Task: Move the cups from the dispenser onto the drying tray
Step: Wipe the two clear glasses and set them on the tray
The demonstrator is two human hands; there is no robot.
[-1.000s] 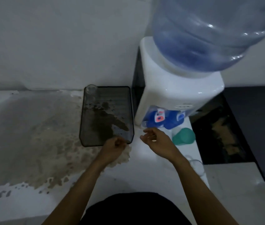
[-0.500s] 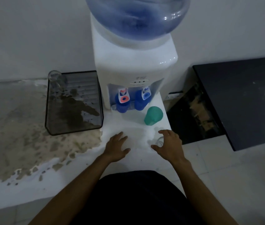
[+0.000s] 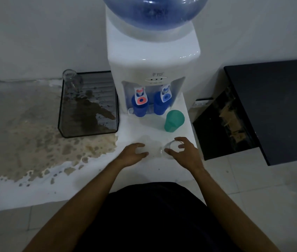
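Near the counter's (image 3: 82,180) front edge, the right hand (image 3: 184,153) curls its fingers around a clear glass cup (image 3: 171,148), seemingly gripping it, though the dim view blurs the contact. The left hand (image 3: 133,155) lies open, palm down, just beside it. A green cup (image 3: 174,120) stands before the dispenser (image 3: 153,70). Another clear cup (image 3: 71,79) sits in the drying tray's (image 3: 89,113) far left corner.

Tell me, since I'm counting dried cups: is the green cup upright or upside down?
Upside down: the green cup stands on its wide end, narrow closed end up, on the white counter.
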